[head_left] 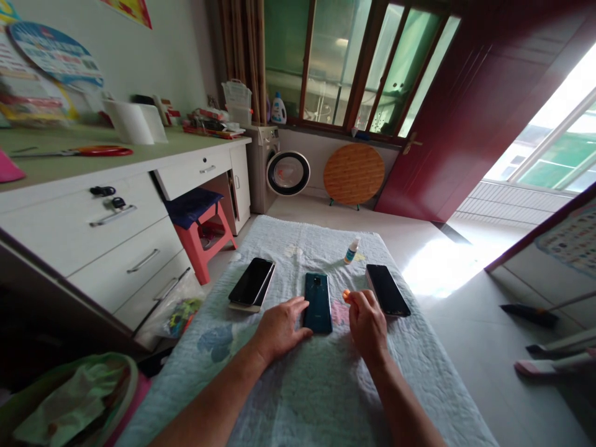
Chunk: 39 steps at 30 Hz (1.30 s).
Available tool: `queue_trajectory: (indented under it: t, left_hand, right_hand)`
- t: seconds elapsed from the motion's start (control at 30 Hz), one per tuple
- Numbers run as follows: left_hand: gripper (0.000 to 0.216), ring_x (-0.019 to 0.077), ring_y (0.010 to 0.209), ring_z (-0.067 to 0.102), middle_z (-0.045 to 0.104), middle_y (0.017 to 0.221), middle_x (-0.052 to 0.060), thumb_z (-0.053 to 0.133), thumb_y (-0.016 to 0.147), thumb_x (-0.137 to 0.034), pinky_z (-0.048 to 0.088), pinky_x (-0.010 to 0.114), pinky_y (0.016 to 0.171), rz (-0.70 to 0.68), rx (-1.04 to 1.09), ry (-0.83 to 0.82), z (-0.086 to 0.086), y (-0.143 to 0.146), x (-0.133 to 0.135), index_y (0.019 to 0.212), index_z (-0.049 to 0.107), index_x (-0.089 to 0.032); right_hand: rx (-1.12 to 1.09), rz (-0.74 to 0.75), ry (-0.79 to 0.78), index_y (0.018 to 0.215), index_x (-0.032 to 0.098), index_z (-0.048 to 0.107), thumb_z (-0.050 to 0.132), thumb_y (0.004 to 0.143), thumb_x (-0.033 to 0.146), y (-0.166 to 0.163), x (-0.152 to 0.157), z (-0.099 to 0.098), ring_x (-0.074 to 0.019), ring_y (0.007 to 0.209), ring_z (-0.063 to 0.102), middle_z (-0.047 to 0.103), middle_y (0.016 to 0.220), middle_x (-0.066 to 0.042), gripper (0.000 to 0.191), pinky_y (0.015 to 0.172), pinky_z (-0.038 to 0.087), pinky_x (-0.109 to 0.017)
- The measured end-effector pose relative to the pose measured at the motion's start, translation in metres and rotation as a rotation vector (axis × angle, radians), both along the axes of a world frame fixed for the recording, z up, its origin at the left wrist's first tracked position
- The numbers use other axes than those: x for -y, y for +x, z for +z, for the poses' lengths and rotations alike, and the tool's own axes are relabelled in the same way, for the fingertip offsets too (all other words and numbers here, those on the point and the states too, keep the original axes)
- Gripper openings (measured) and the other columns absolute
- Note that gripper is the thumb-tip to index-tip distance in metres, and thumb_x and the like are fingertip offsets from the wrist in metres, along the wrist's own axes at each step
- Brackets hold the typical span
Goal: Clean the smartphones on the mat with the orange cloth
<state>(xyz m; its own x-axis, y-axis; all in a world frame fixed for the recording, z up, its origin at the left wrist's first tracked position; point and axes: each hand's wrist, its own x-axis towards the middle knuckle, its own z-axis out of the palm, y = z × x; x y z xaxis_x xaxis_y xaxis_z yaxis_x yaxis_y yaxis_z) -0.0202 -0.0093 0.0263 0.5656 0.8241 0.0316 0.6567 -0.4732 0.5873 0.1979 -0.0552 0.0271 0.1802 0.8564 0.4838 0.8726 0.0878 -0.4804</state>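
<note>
A dark teal phone (318, 302) lies face down in the middle of a pale quilted cloth (298, 385). My left hand (279, 330) rests on the cloth with its fingers against the phone's left edge. My right hand (367, 323) is to the right of the phone, fingers pinched on a small orange object (346, 295). Two stacked black phones (252, 283) lie to the left, another black phone (387, 289) to the right. A small white spray bottle (351, 251) stands further back.
A white desk with drawers (116, 217) runs along the left, with a red stool (201, 231) under it. A washing machine (274, 166) and a round wooden tabletop (354, 174) stand at the far wall. A bag (69, 397) sits lower left.
</note>
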Motion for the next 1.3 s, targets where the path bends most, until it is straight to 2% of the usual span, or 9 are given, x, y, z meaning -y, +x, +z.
queue_trajectory:
  t: [0.1, 0.33, 0.5, 0.57, 0.63, 0.77, 0.9, 1.1, 1.3]
  left_hand:
    - [0.057, 0.0259, 0.125, 0.050, 0.052, 0.138, 0.009, 0.069, 0.073, -0.037, 0.039, 0.036, 0.105, 0.004, 0.005, -0.005, 0.000, 0.001, 0.000, 0.127, 0.057, -0.021]
    - [0.053, 0.0270, 0.117, 0.056, 0.055, 0.135, 0.009, 0.071, 0.071, -0.032, 0.042, 0.037, 0.102, 0.043, 0.086, -0.030, -0.002, 0.002, 0.001, 0.121, 0.061, -0.021]
    - [0.051, 0.0214, 0.094, 0.065, 0.063, 0.120, 0.010, 0.064, 0.077, -0.033, 0.052, 0.032, 0.084, 0.137, 0.310, -0.273, 0.001, 0.003, -0.001, 0.125, 0.057, -0.019]
    - [0.052, 0.0213, 0.099, 0.064, 0.065, 0.115, 0.011, 0.059, 0.081, -0.032, 0.052, 0.031, 0.085, 0.161, 0.445, -0.409, -0.002, 0.003, -0.004, 0.130, 0.052, -0.015]
    - [0.050, 0.0213, 0.109, 0.061, 0.064, 0.117, 0.012, 0.056, 0.084, -0.028, 0.048, 0.033, 0.094, 0.152, 0.572, -0.491, -0.006, 0.003, -0.007, 0.131, 0.049, -0.012]
    - [0.043, 0.0206, 0.119, 0.055, 0.060, 0.127, 0.011, 0.053, 0.086, -0.024, 0.042, 0.035, 0.104, 0.122, 0.687, -0.523, -0.014, 0.003, -0.013, 0.128, 0.051, -0.014]
    - [0.039, 0.0213, 0.122, 0.054, 0.059, 0.130, 0.011, 0.051, 0.087, -0.021, 0.042, 0.036, 0.105, 0.130, 0.712, -0.553, -0.015, 0.005, -0.015, 0.126, 0.054, -0.015]
    - [0.040, 0.0217, 0.122, 0.053, 0.058, 0.131, 0.013, 0.051, 0.087, -0.019, 0.040, 0.037, 0.106, 0.143, 0.775, -0.638, -0.010, 0.008, -0.011, 0.126, 0.053, -0.013]
    - [0.035, 0.0206, 0.107, 0.061, 0.062, 0.121, 0.012, 0.051, 0.087, -0.018, 0.046, 0.037, 0.098, 0.157, 0.800, -0.721, -0.009, 0.011, -0.008, 0.121, 0.056, -0.012]
  right_hand:
    - [0.032, -0.015, 0.006, 0.093, 0.019, 0.063, 0.040, 0.087, 0.013, 0.003, -0.006, -0.004, -0.0166, 0.086, 0.055, 0.058, 0.094, -0.006, 0.025, 0.074, 0.041, -0.026]
    - [0.193, 0.000, -0.237, 0.086, 0.023, 0.069, 0.042, 0.095, 0.029, 0.004, -0.012, -0.005, -0.0167, 0.086, 0.052, 0.061, 0.090, -0.005, 0.028, 0.080, 0.036, -0.029]
    - [0.230, -0.145, -0.146, 0.098, 0.026, 0.069, 0.046, 0.092, 0.034, 0.000, -0.001, 0.008, -0.0232, 0.098, 0.048, 0.056, 0.119, -0.008, 0.025, 0.079, 0.035, -0.035]
    - [0.235, -0.168, -0.071, 0.102, 0.024, 0.067, 0.049, 0.090, 0.031, -0.004, 0.001, 0.013, -0.0256, 0.102, 0.046, 0.053, 0.121, -0.010, 0.023, 0.081, 0.035, -0.037]
    - [0.219, -0.103, -0.040, 0.101, 0.021, 0.066, 0.048, 0.089, 0.026, -0.010, 0.003, 0.015, -0.0240, 0.098, 0.048, 0.056, 0.113, -0.010, 0.022, 0.083, 0.036, -0.037]
    - [0.203, 0.073, -0.160, 0.092, 0.021, 0.064, 0.045, 0.090, 0.019, -0.029, 0.004, 0.013, -0.0209, 0.089, 0.051, 0.061, 0.093, -0.007, 0.020, 0.081, 0.036, -0.033]
    - [0.223, 0.036, -0.256, 0.097, 0.022, 0.063, 0.049, 0.087, 0.021, -0.043, 0.003, 0.006, -0.0246, 0.090, 0.052, 0.062, 0.095, -0.009, 0.018, 0.081, 0.036, -0.037]
    - [0.097, 0.028, -0.281, 0.117, 0.018, 0.058, 0.051, 0.084, 0.020, -0.051, 0.001, -0.005, -0.0265, 0.100, 0.054, 0.061, 0.108, -0.013, 0.034, 0.086, 0.039, -0.038]
    - [-0.126, 0.041, -0.287, 0.117, 0.016, 0.058, 0.050, 0.080, 0.020, -0.045, -0.002, -0.010, -0.0263, 0.107, 0.054, 0.060, 0.114, -0.014, 0.038, 0.093, 0.041, -0.040]
